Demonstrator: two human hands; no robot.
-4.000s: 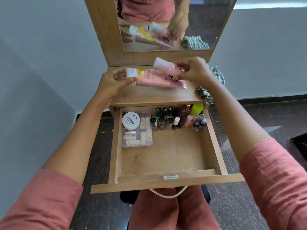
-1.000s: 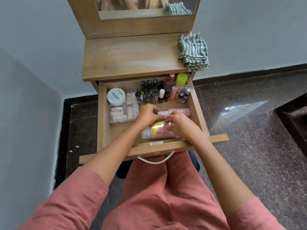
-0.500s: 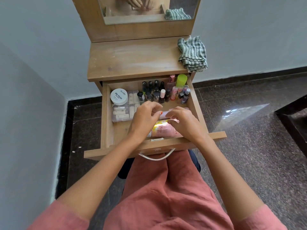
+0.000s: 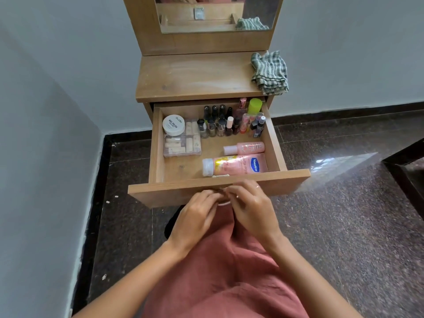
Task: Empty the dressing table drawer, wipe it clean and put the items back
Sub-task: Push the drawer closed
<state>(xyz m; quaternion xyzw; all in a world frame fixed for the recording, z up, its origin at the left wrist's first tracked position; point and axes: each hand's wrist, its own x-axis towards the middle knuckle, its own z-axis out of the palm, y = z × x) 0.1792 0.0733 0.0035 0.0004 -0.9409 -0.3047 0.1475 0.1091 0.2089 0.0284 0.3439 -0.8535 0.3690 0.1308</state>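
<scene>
wooden surface (image 4: 195,76) is noted, checked cloth (image 4: 269,73) set aside on it. items (image 4: 220,125) are restocked in the open drawer (image 4: 158,143). left hand (image 4: 197,216) and right hand (image 4: 250,210) are clasped on its handle (image 4: 223,204); only closing is judged outstanding.

The round white jar (image 4: 173,124) at 10 o'clock in the drawer (image 4: 273,143) carries "zudio" across its lid and "NAIL POLISH" below; a smaller line underneath is too fine to read. The big pink tube (image 4: 236,166) at 5 o'clock shows a blue oval "Vaseline" badge beside "Gluta-Hya". Print on the smaller pink bottle (image 4: 246,148) at 3 o'clock cannot be made out.
</scene>
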